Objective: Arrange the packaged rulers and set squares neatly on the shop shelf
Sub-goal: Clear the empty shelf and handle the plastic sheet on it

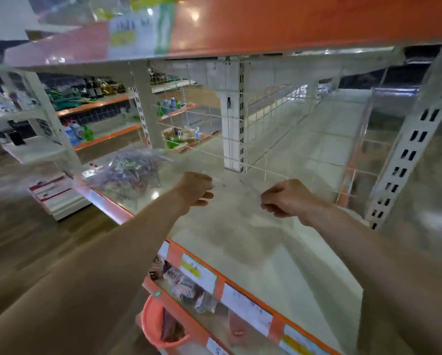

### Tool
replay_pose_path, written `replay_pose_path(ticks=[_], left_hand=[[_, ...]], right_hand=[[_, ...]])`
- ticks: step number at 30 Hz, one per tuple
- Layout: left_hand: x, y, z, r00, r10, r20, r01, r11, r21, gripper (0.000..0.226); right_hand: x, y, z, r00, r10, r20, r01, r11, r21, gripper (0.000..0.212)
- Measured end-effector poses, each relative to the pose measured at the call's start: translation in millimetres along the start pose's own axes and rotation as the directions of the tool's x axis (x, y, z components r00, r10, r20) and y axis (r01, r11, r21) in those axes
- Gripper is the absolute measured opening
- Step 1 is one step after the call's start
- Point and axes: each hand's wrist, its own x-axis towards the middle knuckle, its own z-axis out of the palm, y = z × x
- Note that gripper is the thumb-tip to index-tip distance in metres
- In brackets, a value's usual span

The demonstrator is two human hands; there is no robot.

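A heap of clear-wrapped rulers and set squares [127, 170] lies at the left end of the pale shelf [240, 239]. Both my hands hover over the middle of this shelf with their fingers curled. My left hand [197, 188] and my right hand [286, 198] each pinch one end of a clear packaged ruler [250, 188]. It is almost see-through and blurred, and only a faint edge shows between the hands. The heap lies apart from my left hand, further left.
The shelf has an orange front edge [240, 280] with price labels, a wire grid back [266, 124] and a slotted upright [407, 155] on the right. An orange shelf [291, 21] hangs overhead. A pink basket [161, 326] and small packets sit on the level below.
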Motion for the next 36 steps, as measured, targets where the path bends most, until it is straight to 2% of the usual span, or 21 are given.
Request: replay_pose_path(ticks=[5,9,14,18,21,23,25,28,31,34,36], left_hand=[[21.0,-8.1,-14.5,1.0,0.018,-0.013,-0.017,0.999,0.026,0.021],[30.3,-9.6,-19.7,1.0,0.027,-0.005,-0.027,0.999,0.031,0.018],[36.7,-11.2,-17.7,0.996,0.002,0.088,-0.002,1.0,-0.005,0.053],[31.7,-5.7,-11.7,0.992,-0.002,0.126,0.0,1.0,0.011,0.037],[25.6,-0.7,-5.7,0.985,0.009,0.171,-0.011,1.0,0.007,0.026],[18.1,3.7,0.9,0.977,0.019,0.212,-0.017,1.0,-0.011,0.023],[9.2,8.4,9.0,0.968,0.029,0.249,-0.025,1.0,-0.019,0.021],[-3.6,14.7,21.8,0.961,0.044,0.273,-0.038,0.999,-0.031,0.02],[-17.1,19.3,31.5,0.959,0.056,0.278,-0.048,0.998,-0.038,0.019],[-31.0,22.8,40.5,0.963,0.06,0.264,-0.036,0.995,-0.095,0.02],[-39.1,23.9,46.0,0.966,0.054,0.253,-0.026,0.993,-0.115,0.02]], right_hand=[[18.2,4.5,29.3,0.982,0.075,-0.175,-0.074,0.997,0.015,0.007],[29.9,7.3,36.1,0.962,0.104,-0.252,-0.118,0.992,-0.042,0.019],[33.4,8.1,38.5,0.958,0.119,-0.262,-0.175,0.964,-0.201,0.011],[28.2,5.0,32.3,0.967,0.113,-0.23,-0.189,0.919,-0.345,0.017],[19.1,-0.4,23.9,0.969,0.04,-0.242,-0.144,0.891,-0.43,0.017],[15.0,-3.4,15.9,0.968,-0.035,-0.25,-0.057,0.935,-0.35,0.028],[9.3,-7.7,7.9,0.972,-0.053,-0.23,0.025,0.992,-0.121,0.021],[-3.8,-15.7,-2.8,0.983,-0.029,-0.184,0.056,0.988,0.141,0.011],[-10.0,-17.4,-12.6,0.974,-0.056,-0.218,0.105,0.97,0.217,0.015],[-15.0,-16.9,-16.9,0.951,-0.088,-0.297,0.142,0.976,0.164,0.026],[-19.5,-15.6,-17.0,0.956,-0.086,-0.281,0.146,0.968,0.202,0.024]])
